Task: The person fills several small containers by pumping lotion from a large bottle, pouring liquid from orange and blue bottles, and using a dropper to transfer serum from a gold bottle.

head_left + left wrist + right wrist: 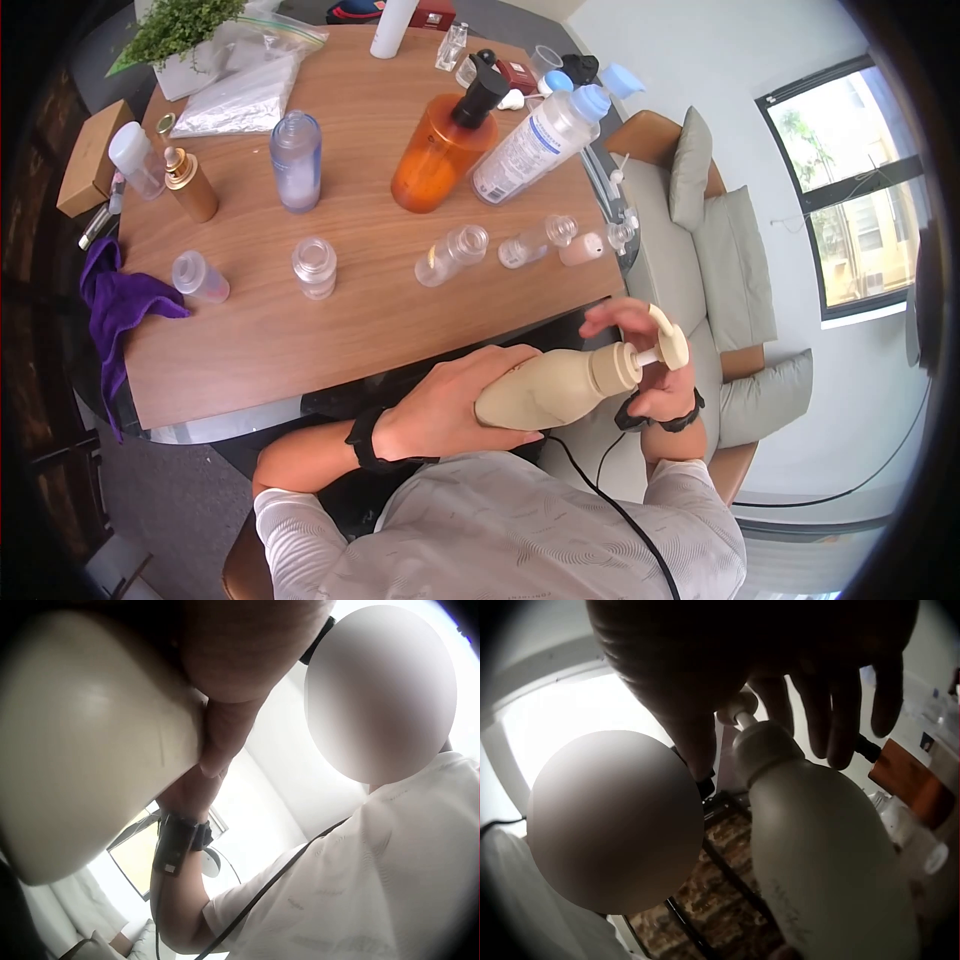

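Note:
A beige pump bottle (545, 390) lies tilted over the lap, its pump head (672, 345) pointing right and up. My left hand (450, 400) grips the body near its base, the thumb underneath. The bottle's smooth side (90, 742) fills much of the left wrist view, with the left hand (240, 667) along it. Around the pump end, my right hand (650, 370) holds its fingers spread and loosely extended. In the right wrist view the right hand (757, 652) overhangs the bottle's collar (765, 750), fingers apart and not curled round it.
On the wooden table (370, 350) stand an amber pump bottle (430, 160), a large clear bottle (535, 145), a blue-tinted bottle (296, 165) and several small clear bottles. A purple cloth (120, 295) hangs over the left edge. A sofa (660, 240) is at the right; a black cable (610, 500) crosses the shirt.

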{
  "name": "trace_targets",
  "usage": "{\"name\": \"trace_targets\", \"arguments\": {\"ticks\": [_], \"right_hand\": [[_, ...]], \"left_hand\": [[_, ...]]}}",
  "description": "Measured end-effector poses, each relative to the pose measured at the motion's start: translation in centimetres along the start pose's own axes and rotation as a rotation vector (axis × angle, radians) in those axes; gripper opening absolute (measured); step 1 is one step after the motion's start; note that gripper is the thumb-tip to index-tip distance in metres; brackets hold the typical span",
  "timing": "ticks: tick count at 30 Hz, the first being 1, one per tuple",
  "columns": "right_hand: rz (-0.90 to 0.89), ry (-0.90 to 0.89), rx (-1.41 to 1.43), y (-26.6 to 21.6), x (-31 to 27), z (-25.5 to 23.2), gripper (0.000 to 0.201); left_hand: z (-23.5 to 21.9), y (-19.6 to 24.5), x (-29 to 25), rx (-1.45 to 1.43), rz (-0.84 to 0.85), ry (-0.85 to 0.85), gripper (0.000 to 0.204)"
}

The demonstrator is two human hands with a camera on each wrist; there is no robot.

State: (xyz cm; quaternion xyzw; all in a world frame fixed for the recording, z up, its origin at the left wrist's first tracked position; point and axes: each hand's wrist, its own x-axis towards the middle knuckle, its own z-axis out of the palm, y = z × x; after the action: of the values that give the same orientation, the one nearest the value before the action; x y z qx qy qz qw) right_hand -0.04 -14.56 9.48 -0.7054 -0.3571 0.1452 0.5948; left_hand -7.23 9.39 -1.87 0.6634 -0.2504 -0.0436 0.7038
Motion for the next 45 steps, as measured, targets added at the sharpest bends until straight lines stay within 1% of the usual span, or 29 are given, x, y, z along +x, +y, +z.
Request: {"name": "trace_targets", "arguments": {"ticks": [1, 3, 5, 8, 11, 14, 17, 20, 23, 26, 27, 29, 32, 35, 38, 41, 44, 45], "right_hand": [[-0.009, -0.062, -0.040, 0.0, -0.1, -0.7, 0.080], [-0.023, -0.118, -0.114, 0.6, -0.4, -1.6, 0.081], [-0.037, -0.106, -0.184, 1.4, -0.6, -1.9, 0.079], [0.036, -0.026, 0.032, 1.2, -0.1, -1.0, 0.068], [0.113, -0.054, 0.063, 0.5, -0.5, -1.2, 0.067], [-0.024, -0.091, -0.083, 1.8, -0.7, -2.0, 0.069], [-0.033, -0.018, -0.047, 1.6, -0.5, -1.1, 0.064], [0.148, 0.056, 0.147, 0.2, -0.6, -0.5, 0.065], [0.016, -0.067, 0.029, 1.7, -1.0, -1.6, 0.070], [0.059, 0.028, 0.026, 2.3, -1.3, -1.0, 0.073], [0.060, 0.022, 0.061, 2.2, -1.2, -0.7, 0.072], [0.061, 0.006, 0.131, 2.0, -0.7, -0.3, 0.070], [0.012, -0.128, 0.021, 2.1, -0.9, -1.8, 0.073], [0.009, -0.013, -0.100, 2.5, -1.3, -1.2, 0.069], [0.038, 0.089, 0.067, 1.8, -0.6, 0.2, 0.062], [0.109, 0.072, 0.110, 1.3, -1.0, -0.3, 0.062], [-0.012, 0.024, -0.038, 2.7, -1.5, -1.2, 0.064], [-0.009, 0.043, -0.044, 2.8, -1.6, -1.2, 0.064]], "left_hand": [[0.0, -0.1, 0.0, -0.002, 0.001, 0.000, 0.081], [0.1, -0.2, 0.0, -0.005, 0.005, 0.000, 0.081], [0.2, -0.3, 0.2, -0.004, 0.013, 0.003, 0.081], [0.3, -0.3, 0.2, 0.009, 0.016, 0.011, 0.081], [0.2, -0.2, 0.3, -0.003, -0.003, 0.014, 0.081], [0.4, -0.3, 0.5, -0.002, -0.006, 0.015, 0.081], [0.6, -0.5, 0.7, 0.055, 0.024, 0.055, 0.080], [0.6, -0.4, 0.7, 0.049, 0.029, 0.074, 0.079], [0.6, -0.5, 0.8, 0.043, 0.020, 0.052, 0.079], [0.8, -0.6, 0.9, 0.062, 0.028, 0.090, 0.080], [0.8, -0.5, 0.9, 0.054, 0.019, 0.080, 0.080], [0.6, -0.3, 0.8, 0.040, 0.002, 0.064, 0.080], [0.5, -0.3, 0.9, 0.038, 0.020, 0.048, 0.080], [0.9, -0.5, 0.9, 0.101, 0.039, 0.099, 0.080], [0.8, -0.4, 1.1, 0.094, 0.031, 0.093, 0.079], [0.7, -0.3, 1.1, 0.086, 0.027, 0.099, 0.078], [1.0, -0.8, 1.1, 0.098, 0.054, 0.118, 0.077], [1.1, -0.8, 1.1, 0.093, 0.054, 0.119, 0.077]]}}
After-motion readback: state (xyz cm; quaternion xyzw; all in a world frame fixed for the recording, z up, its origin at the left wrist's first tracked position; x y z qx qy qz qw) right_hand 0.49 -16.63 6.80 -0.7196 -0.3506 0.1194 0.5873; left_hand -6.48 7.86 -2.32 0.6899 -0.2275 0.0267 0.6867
